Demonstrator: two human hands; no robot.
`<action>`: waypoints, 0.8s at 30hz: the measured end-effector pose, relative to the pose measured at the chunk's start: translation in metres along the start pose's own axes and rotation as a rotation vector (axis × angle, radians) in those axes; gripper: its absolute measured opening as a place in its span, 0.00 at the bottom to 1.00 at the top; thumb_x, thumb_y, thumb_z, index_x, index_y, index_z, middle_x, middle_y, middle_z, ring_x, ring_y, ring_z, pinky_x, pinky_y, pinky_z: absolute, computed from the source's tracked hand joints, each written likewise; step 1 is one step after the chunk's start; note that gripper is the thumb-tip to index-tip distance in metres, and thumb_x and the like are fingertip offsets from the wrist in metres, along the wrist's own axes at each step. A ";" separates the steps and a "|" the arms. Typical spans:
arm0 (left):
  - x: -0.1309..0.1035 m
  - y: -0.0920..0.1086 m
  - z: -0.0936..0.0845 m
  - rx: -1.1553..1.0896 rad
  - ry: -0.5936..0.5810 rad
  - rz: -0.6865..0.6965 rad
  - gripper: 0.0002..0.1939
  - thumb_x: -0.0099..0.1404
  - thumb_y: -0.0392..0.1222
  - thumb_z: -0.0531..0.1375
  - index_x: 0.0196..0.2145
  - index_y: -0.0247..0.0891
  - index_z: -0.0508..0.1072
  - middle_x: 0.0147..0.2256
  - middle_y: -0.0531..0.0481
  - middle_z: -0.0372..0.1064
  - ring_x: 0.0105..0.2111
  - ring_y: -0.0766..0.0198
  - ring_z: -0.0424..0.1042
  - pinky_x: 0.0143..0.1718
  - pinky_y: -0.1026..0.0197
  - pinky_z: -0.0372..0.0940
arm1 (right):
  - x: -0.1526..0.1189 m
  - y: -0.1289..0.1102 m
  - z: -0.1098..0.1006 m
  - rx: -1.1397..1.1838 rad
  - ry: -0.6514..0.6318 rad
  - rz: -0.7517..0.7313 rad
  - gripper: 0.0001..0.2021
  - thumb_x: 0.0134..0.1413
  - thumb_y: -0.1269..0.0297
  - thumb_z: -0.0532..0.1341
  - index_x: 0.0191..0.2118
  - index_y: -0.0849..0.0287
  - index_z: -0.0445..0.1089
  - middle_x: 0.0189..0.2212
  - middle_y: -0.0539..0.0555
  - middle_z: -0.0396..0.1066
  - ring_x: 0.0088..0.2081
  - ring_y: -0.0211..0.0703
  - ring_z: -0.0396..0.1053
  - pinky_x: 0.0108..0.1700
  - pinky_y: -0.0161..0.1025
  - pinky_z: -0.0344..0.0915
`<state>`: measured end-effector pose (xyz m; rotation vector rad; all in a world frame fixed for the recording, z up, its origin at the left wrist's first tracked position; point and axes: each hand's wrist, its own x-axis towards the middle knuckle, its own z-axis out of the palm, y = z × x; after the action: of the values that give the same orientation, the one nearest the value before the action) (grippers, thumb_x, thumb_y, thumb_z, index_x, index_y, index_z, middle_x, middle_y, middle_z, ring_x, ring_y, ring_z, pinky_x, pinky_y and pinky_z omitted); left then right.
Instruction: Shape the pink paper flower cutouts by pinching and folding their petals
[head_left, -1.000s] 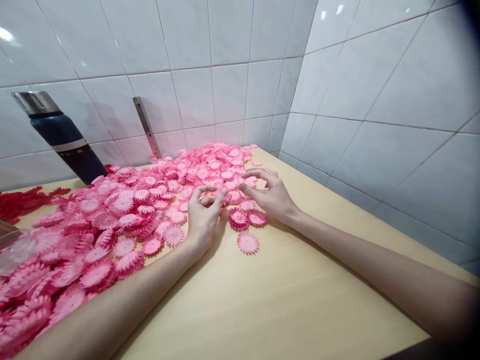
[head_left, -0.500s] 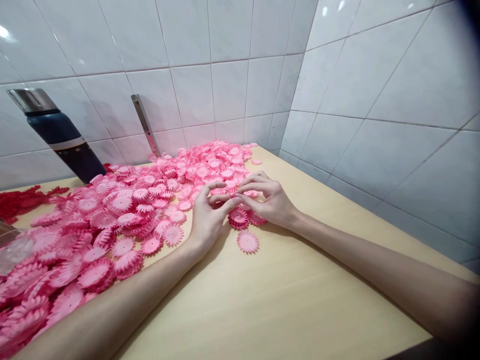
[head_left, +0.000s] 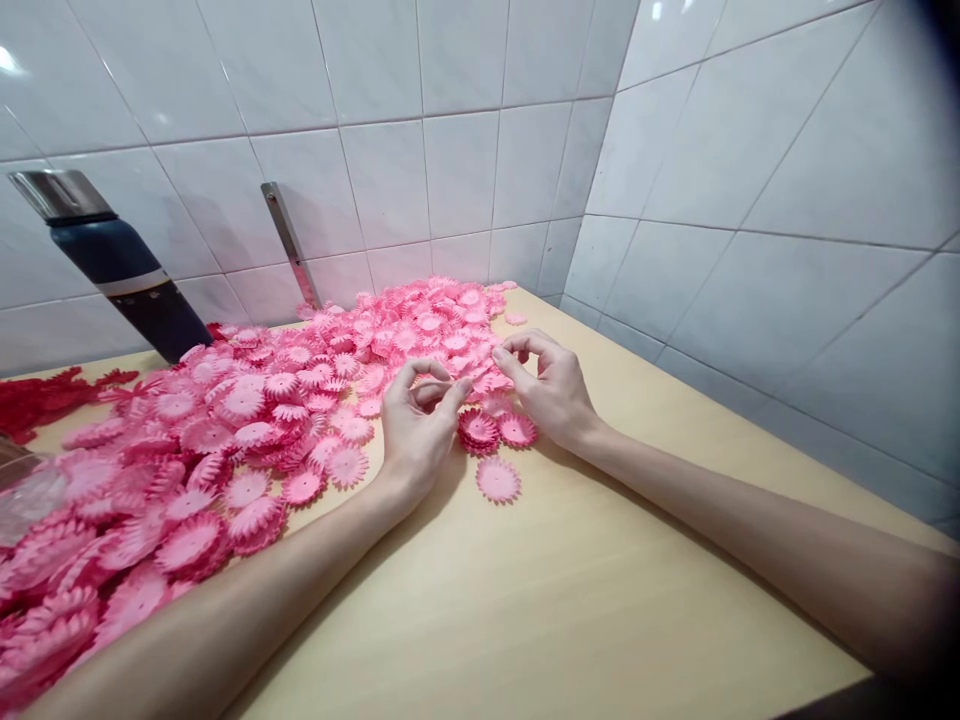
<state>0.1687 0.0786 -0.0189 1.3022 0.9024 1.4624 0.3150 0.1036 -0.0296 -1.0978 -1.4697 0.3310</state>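
My left hand [head_left: 421, 418] is closed in a pinch, thumb against fingertips, above the near edge of a heap of pink scalloped discs [head_left: 300, 385]. A short gap to its right separates it from my right hand [head_left: 553, 390], which also pinches thumb to forefinger. Whatever either pinch holds is too small to make out. Below and between the hands lie a stack of darker-rimmed pink discs [head_left: 478, 430] and another pink disc [head_left: 517, 430] beside it. Closer to me, a single pale pink disc [head_left: 498, 481] rests flat, showing a tiny centre hole.
A dark blue bottle [head_left: 127, 270] with a steel cap stands behind the heap at left. Dark red pieces [head_left: 52, 398] and clear plastic [head_left: 30, 500] are at the far left. A metal strip [head_left: 289, 240] is against the tiled wall [head_left: 390, 180] behind the wooden table [head_left: 540, 600].
My hands have come apart: the fingertips were together, and my right hand has moved right and slightly away from me. The stacked discs below are now more exposed.
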 end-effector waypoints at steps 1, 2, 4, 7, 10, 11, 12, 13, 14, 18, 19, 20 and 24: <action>0.000 0.000 0.000 0.002 0.013 0.001 0.14 0.54 0.40 0.67 0.29 0.39 0.62 0.16 0.61 0.60 0.15 0.76 0.52 0.17 0.72 0.49 | 0.001 0.002 0.001 -0.007 0.010 0.008 0.07 0.54 0.65 0.60 0.26 0.59 0.68 0.31 0.53 0.70 0.35 0.43 0.65 0.41 0.42 0.62; 0.000 0.000 0.000 0.005 0.031 0.004 0.14 0.53 0.40 0.67 0.28 0.39 0.62 0.15 0.61 0.60 0.15 0.76 0.52 0.17 0.72 0.49 | 0.002 0.006 0.001 -0.009 0.034 0.021 0.07 0.54 0.65 0.60 0.27 0.58 0.68 0.31 0.53 0.70 0.35 0.43 0.66 0.41 0.42 0.62; 0.000 -0.001 -0.002 -0.005 0.082 0.001 0.14 0.52 0.39 0.67 0.27 0.38 0.63 0.16 0.61 0.60 0.16 0.76 0.54 0.17 0.72 0.51 | 0.007 0.017 -0.002 0.008 0.137 0.085 0.07 0.55 0.63 0.60 0.28 0.58 0.69 0.31 0.53 0.71 0.35 0.43 0.67 0.40 0.42 0.64; 0.001 -0.003 -0.005 -0.048 0.161 -0.021 0.12 0.52 0.37 0.66 0.27 0.38 0.64 0.18 0.59 0.63 0.19 0.73 0.59 0.20 0.71 0.58 | 0.017 0.034 -0.013 0.073 0.404 0.224 0.08 0.57 0.60 0.59 0.31 0.59 0.70 0.33 0.56 0.73 0.35 0.44 0.69 0.39 0.42 0.66; 0.005 -0.007 -0.007 -0.036 0.208 -0.001 0.10 0.53 0.38 0.66 0.29 0.37 0.68 0.23 0.55 0.68 0.24 0.70 0.66 0.25 0.68 0.64 | 0.019 0.034 -0.019 0.033 0.321 0.109 0.10 0.54 0.57 0.62 0.33 0.58 0.73 0.34 0.56 0.75 0.36 0.46 0.71 0.40 0.43 0.67; 0.007 -0.009 -0.008 -0.023 0.222 0.010 0.09 0.53 0.38 0.66 0.30 0.37 0.69 0.26 0.53 0.71 0.28 0.68 0.70 0.29 0.66 0.66 | 0.018 0.030 -0.018 -0.004 0.238 0.074 0.10 0.54 0.56 0.63 0.34 0.59 0.75 0.34 0.56 0.76 0.36 0.46 0.71 0.41 0.44 0.67; 0.008 -0.011 -0.009 -0.012 0.229 0.015 0.09 0.53 0.38 0.66 0.32 0.37 0.71 0.30 0.50 0.73 0.33 0.66 0.72 0.34 0.64 0.68 | 0.015 0.026 -0.016 -0.032 0.149 0.053 0.11 0.54 0.57 0.63 0.36 0.59 0.76 0.35 0.57 0.76 0.37 0.47 0.71 0.42 0.45 0.67; 0.010 -0.012 -0.010 0.001 0.230 0.011 0.09 0.54 0.38 0.66 0.34 0.37 0.72 0.35 0.48 0.74 0.38 0.64 0.73 0.40 0.62 0.68 | 0.012 0.021 -0.013 -0.051 0.068 0.047 0.12 0.54 0.58 0.63 0.38 0.59 0.76 0.37 0.57 0.77 0.39 0.48 0.72 0.44 0.46 0.67; 0.011 -0.013 -0.010 0.018 0.223 -0.003 0.10 0.55 0.38 0.65 0.36 0.37 0.74 0.39 0.46 0.75 0.42 0.63 0.73 0.46 0.60 0.67 | 0.009 0.017 -0.011 -0.063 -0.006 0.050 0.13 0.54 0.58 0.63 0.40 0.59 0.76 0.39 0.58 0.76 0.42 0.50 0.72 0.45 0.47 0.67; 0.010 -0.011 -0.010 0.088 0.195 -0.035 0.10 0.58 0.37 0.62 0.39 0.36 0.76 0.46 0.43 0.74 0.49 0.59 0.71 0.55 0.55 0.62 | 0.001 0.007 -0.009 -0.017 -0.173 -0.024 0.10 0.52 0.57 0.64 0.36 0.56 0.77 0.41 0.58 0.75 0.48 0.54 0.68 0.41 0.48 0.70; 0.009 -0.009 -0.009 0.091 0.186 -0.024 0.10 0.58 0.36 0.63 0.39 0.36 0.76 0.47 0.43 0.74 0.50 0.58 0.70 0.55 0.55 0.62 | 0.000 0.006 -0.011 0.002 -0.214 -0.078 0.08 0.52 0.58 0.64 0.33 0.55 0.77 0.38 0.58 0.75 0.47 0.53 0.69 0.41 0.48 0.69; 0.008 -0.007 -0.008 0.089 0.175 -0.007 0.10 0.57 0.36 0.63 0.39 0.36 0.76 0.47 0.43 0.74 0.50 0.58 0.70 0.54 0.55 0.62 | 0.000 0.005 -0.013 0.015 -0.265 -0.140 0.06 0.52 0.59 0.65 0.31 0.55 0.76 0.36 0.57 0.75 0.44 0.51 0.70 0.42 0.48 0.69; 0.004 -0.002 -0.007 0.107 0.119 0.073 0.09 0.57 0.34 0.63 0.38 0.36 0.75 0.43 0.44 0.74 0.45 0.60 0.72 0.48 0.57 0.66 | -0.002 -0.001 -0.017 -0.020 -0.457 -0.333 0.02 0.49 0.65 0.67 0.31 0.56 0.76 0.30 0.54 0.75 0.36 0.46 0.69 0.43 0.48 0.65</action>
<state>0.1626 0.0840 -0.0209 1.3498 1.0328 1.5809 0.3292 0.0948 -0.0262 -0.8012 -2.0320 0.3445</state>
